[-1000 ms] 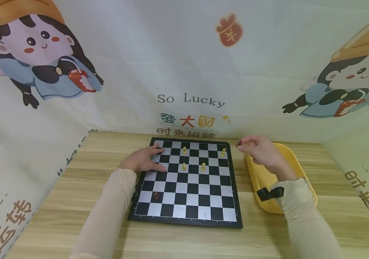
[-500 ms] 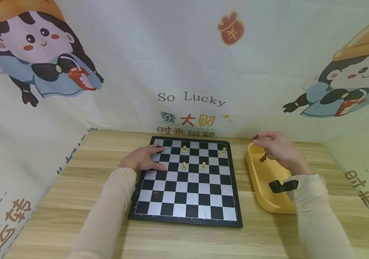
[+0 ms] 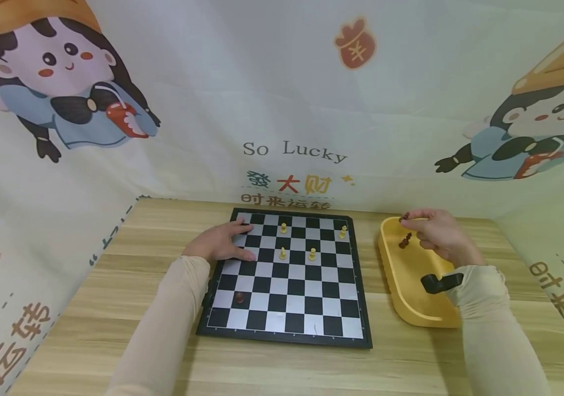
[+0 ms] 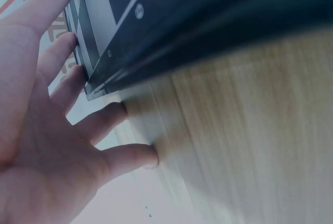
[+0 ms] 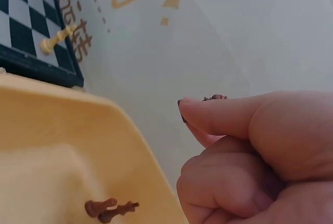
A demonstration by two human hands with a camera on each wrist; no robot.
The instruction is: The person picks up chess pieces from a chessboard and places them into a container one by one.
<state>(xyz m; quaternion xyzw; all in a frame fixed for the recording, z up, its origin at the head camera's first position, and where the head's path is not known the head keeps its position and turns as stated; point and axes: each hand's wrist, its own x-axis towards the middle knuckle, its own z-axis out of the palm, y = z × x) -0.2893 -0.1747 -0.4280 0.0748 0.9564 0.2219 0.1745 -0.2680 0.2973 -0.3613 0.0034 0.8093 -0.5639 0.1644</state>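
My right hand (image 3: 442, 234) pinches a small dark brown chess piece (image 5: 216, 97) between thumb and forefinger, over the far end of the yellow plastic basket (image 3: 393, 275). The fingers cover most of that piece. Inside the basket lie two brown chess pieces (image 5: 110, 210). My left hand (image 3: 217, 242) rests with spread fingers on the left edge of the black-and-white chessboard (image 3: 284, 341); the left wrist view shows fingertips by the board's rim and the wooden tabletop. Several pale yellow pieces, one a rook (image 3: 312, 253), stand on the board's far half. One brown piece (image 3: 240, 297) stands near the front left.
The wooden table (image 3: 113, 308) runs around the board and basket. A white printed cloth (image 3: 202, 110) hangs behind the table and along both sides. A strip of tabletop separates the board from the basket.
My right hand has moved right from beside the board's far corner to over the basket, still pinching its piece. The brown pieces in the basket have come into view. My left hand stays put.
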